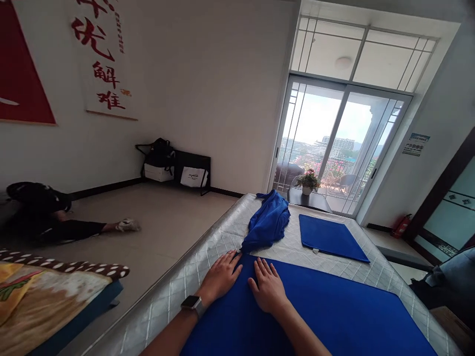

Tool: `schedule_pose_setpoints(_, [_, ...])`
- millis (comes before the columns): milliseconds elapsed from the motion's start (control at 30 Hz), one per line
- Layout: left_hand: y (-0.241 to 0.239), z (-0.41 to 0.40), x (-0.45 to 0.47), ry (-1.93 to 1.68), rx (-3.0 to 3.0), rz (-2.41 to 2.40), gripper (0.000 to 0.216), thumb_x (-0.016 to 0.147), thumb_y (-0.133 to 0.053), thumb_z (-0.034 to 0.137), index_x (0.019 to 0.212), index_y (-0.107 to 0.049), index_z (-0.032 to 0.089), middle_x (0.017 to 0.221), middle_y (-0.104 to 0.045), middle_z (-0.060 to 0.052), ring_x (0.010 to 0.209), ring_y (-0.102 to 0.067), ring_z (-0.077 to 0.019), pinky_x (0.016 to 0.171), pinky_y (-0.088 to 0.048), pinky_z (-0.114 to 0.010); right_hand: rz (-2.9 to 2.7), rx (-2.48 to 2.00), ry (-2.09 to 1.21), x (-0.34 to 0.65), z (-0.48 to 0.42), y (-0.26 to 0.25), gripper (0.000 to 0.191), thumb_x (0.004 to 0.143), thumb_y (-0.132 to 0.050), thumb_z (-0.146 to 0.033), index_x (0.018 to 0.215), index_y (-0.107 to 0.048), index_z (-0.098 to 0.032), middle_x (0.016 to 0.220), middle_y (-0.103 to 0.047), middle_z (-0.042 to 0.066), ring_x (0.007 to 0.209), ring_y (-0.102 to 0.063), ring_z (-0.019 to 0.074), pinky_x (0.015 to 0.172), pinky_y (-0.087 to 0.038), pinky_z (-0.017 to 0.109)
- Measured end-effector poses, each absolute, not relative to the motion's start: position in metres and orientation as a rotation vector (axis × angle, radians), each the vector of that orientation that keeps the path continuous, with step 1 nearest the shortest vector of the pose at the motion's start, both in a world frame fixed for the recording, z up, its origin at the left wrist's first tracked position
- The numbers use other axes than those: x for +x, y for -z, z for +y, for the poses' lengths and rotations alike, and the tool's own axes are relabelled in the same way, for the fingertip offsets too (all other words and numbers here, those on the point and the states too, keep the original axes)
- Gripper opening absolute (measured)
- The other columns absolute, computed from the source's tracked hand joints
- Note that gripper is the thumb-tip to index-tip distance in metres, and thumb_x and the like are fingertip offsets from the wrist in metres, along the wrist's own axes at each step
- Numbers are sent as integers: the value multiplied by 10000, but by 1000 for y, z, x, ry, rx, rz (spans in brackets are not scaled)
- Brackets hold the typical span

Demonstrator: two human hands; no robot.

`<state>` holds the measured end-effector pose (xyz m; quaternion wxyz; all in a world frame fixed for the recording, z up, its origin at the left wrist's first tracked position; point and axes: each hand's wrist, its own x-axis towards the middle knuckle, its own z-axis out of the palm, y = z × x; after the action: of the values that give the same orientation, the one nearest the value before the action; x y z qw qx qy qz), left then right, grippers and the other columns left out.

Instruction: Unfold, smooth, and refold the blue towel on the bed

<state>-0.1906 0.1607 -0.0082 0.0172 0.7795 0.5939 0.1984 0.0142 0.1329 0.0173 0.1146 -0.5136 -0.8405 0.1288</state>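
Head view, looking down over a grey quilted mattress [208, 247], and both hands are pressed flat on a large bright blue cloth sheet [334, 316] spread across the lower centre of the frame. The left hand [220, 277], smartwatch on its wrist, lies palm down at the sheet's far left corner, fingers spread, gripping nothing. The right hand [267, 287] sits just beside it, also flat and open, as if pinning the fabric smooth against the mattress. Right above the fingertips, a crumpled blue cloth heap [267, 221] lies unfolded, touching the sheet's edge. To its right, a neatly folded blue cloth rectangle [330, 237] rests apart. At far left a person [48, 217] lies on the floor.
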Motion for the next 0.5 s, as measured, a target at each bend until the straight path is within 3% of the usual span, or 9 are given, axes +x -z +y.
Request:
schedule_pose_setpoints(233, [7, 161, -191, -589, 2414, 1860, 558, 982, -324, 477, 1444, -479, 206, 1532, -451, -96, 1424, -382, -262, 1183, -282, -460, -2493, -1587, -365, 82, 122, -26, 713, 988, -180, -588, 1569, -162, -175, 1636, -156, 47, 1508, -109, 207, 1229, -83, 442])
schedule_pose_setpoints(500, [10, 163, -194, -578, 2433, 1849, 574, 969, -336, 492, 1432, -500, 195, 1521, -464, -104, 1400, -419, -283, 1176, -300, -471, -2342, -1897, -272, 236, 97, -17, 691, 984, -142, -599, 1567, -142, -228, 1640, -147, -6, 1507, -96, 173, 1231, -86, 411])
